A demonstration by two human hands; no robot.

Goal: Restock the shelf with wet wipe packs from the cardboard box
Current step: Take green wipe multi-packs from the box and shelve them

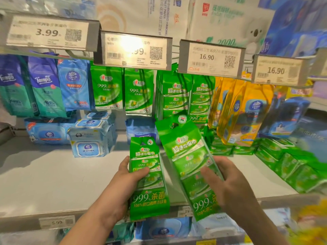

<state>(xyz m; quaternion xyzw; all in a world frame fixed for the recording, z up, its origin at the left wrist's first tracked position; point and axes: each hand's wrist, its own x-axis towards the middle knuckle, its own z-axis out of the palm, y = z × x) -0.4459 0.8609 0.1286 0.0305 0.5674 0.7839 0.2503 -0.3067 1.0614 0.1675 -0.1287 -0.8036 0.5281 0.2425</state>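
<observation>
Two green wet wipe packs are up in front of the shelf [53, 183]. The right-hand pack [191, 167] leans with its long axis tilted, its top reaching up-left toward the hanging row of matching green packs [175, 96] under the 16.90 price tag [210, 59]; my right hand [228, 181] grips its lower right edge, fingers curled across the face. The left-hand pack [148, 175] stands nearly upright just left of it, pinched along its left edge by my left hand [127, 175], thumb on the front. I judge the right hand nearer that hanging row, so its pack looks first to go up. Blue tub packs [92, 137] sit well left of the hanging row. No cardboard box is in view.
</observation>
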